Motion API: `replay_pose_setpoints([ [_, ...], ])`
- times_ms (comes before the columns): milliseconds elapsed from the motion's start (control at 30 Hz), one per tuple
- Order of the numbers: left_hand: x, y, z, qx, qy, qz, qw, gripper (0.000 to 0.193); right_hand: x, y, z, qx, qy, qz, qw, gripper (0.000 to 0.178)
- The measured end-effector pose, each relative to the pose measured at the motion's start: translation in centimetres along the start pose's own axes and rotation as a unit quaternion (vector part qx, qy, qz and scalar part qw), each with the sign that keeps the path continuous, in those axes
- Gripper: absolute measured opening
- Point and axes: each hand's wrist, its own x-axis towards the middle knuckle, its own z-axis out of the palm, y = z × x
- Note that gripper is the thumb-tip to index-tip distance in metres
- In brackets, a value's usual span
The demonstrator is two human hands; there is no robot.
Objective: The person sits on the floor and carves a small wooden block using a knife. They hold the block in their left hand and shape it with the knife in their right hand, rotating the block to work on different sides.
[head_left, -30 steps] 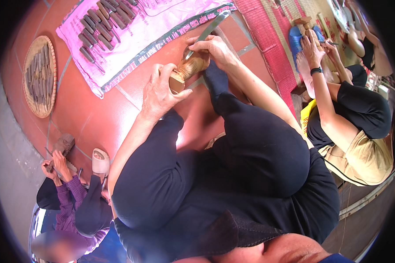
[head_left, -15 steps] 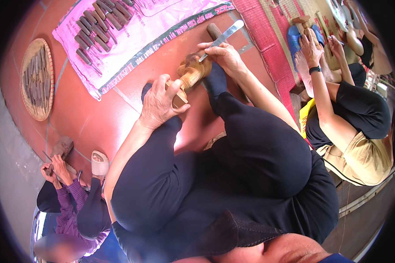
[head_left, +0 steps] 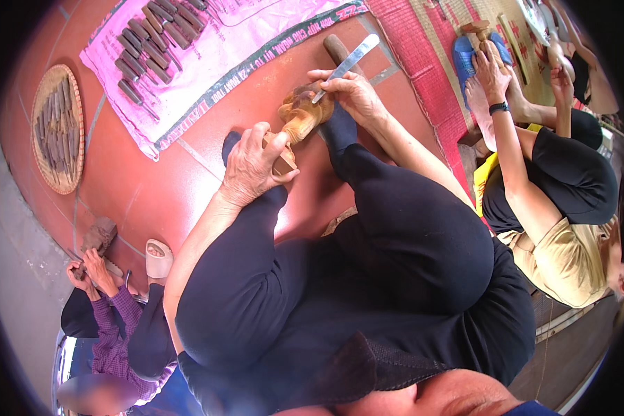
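A carved wooden figure (head_left: 299, 123) of yellow-brown wood lies tilted between my feet, its squared base toward me. Around that base my left hand (head_left: 248, 166) is closed, thumb on the near side. My right hand (head_left: 353, 96) pinches a flat metal blade (head_left: 353, 59) with a rounded upper end. The lower end of this blade meets the darker top of the carving, though the exact contact is too small to make out. Just beyond my right hand, a round wooden mallet or stick (head_left: 337, 50) rests on the tiles, partly hidden.
Several wood-handled carving tools (head_left: 145, 41) lie on a pink sheet (head_left: 208, 66) ahead. A round woven tray (head_left: 80, 132) at far left holds more. One person (head_left: 118, 319) works at lower left; another (head_left: 534, 166) sits at right by a red mat (head_left: 412, 59).
My right hand and the blade have shifted slightly left and down; my left hand keeps its hold. The person at right has moved one hand away from their wooden piece.
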Motion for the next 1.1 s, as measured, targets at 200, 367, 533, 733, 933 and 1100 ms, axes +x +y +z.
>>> replay_pose_setpoints([
  [200, 0.0, 0.0, 0.0, 0.000, 0.012, -0.020, 1.000, 0.078, 0.3, -0.1, 0.2, -0.016, -0.007, -0.002, 1.000, 0.028],
  [367, 0.3, 0.1, -0.1, -0.010, 0.032, -0.045, 0.998, 0.077, 0.7, -0.4, 0.5, 0.002, -0.003, -0.020, 1.000, 0.026],
  [533, 0.8, 0.6, -0.8, -0.059, 0.046, -0.130, 0.989, 0.075, 1.0, -1.9, 1.6, -0.064, 0.095, -0.058, 0.992, 0.021],
  [733, 1.5, 0.8, -1.3, -0.113, 0.072, -0.217, 0.967, 0.070, 1.1, -2.4, 2.3, -0.134, 0.090, -0.122, 0.979, 0.021],
  [933, 1.9, 1.0, -1.5, -0.119, 0.071, -0.235, 0.962, 0.070, 0.6, -2.0, 4.2, -0.100, 0.044, -0.066, 0.992, 0.031],
  [1100, 2.2, 1.2, -1.6, -0.107, 0.068, -0.232, 0.964, 0.070, 0.6, -0.9, 5.3, -0.121, 0.008, -0.059, 0.991, 0.036],
])
